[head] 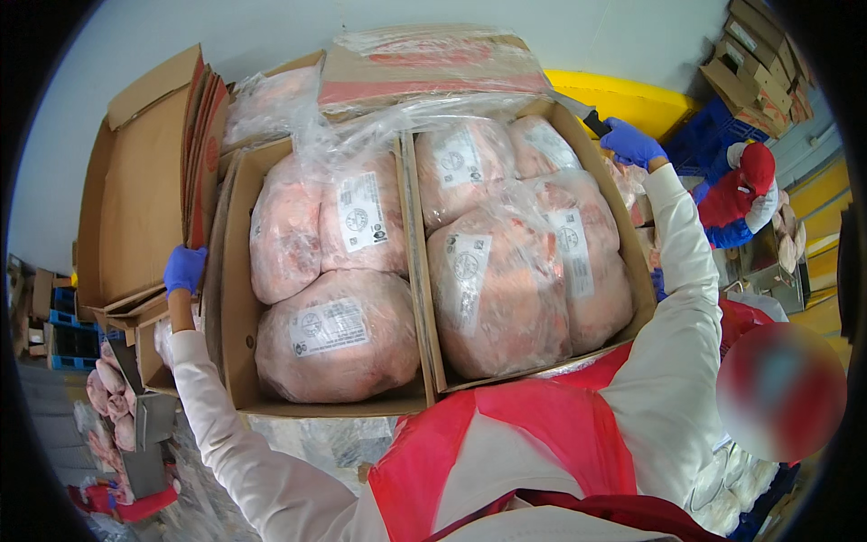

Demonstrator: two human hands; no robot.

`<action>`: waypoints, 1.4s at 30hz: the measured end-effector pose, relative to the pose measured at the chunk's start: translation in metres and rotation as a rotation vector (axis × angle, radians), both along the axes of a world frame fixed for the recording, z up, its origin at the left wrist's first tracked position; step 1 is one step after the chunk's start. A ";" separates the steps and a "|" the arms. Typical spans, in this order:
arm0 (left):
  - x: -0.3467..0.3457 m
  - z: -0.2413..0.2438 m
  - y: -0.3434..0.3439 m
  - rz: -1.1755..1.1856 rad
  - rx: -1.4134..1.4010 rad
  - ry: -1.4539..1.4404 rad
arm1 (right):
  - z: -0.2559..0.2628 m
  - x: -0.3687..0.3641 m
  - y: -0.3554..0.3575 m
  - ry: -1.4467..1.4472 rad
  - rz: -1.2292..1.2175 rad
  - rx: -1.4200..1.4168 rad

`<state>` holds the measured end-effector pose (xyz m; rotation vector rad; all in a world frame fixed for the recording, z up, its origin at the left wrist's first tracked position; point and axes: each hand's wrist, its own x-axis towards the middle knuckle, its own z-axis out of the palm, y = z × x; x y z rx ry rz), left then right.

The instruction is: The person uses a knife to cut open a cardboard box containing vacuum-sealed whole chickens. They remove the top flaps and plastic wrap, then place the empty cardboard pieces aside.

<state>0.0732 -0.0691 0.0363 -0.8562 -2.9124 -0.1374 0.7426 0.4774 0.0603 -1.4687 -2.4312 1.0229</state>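
Observation:
My right hand [633, 142], in a blue glove, grips the black handle of a knife [595, 122] beyond the far right corner of the right carton. Its blade points left over plastic film. At the left, my gloved left hand [184, 269] is closed at the lower edge of several nested empty cardboard boxes [142, 210]; its fingertips are partly hidden. Between my hands, a left open carton [237, 366] and a right open carton [640, 298] stand side by side. Both hold large plastic-wrapped meat pieces [339, 342] with printed labels. Clear plastic film [352, 139] is bunched over their far edges.
A film-wrapped carton [433, 68] stands behind, near the wall. Beyond my right hand is a yellow barrier [616, 95]. A co-worker in a red cap [756, 166] is at the right, another person close beside my right arm. Meat-filled metal bins [145, 420] stand lower left.

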 end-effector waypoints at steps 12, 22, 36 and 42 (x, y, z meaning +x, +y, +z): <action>0.002 -0.004 0.000 -0.012 0.017 0.057 | -0.005 0.014 0.011 -0.124 0.019 0.003; -0.003 -0.003 0.001 -0.045 -0.009 0.043 | -0.083 0.004 -0.006 -0.206 0.022 0.620; 0.004 -0.003 0.007 -0.072 -0.051 0.050 | -0.105 -0.046 0.024 -0.091 -0.118 0.414; -0.011 -0.009 -0.011 -0.063 -0.052 0.101 | -0.011 -0.006 0.012 -0.296 0.127 0.307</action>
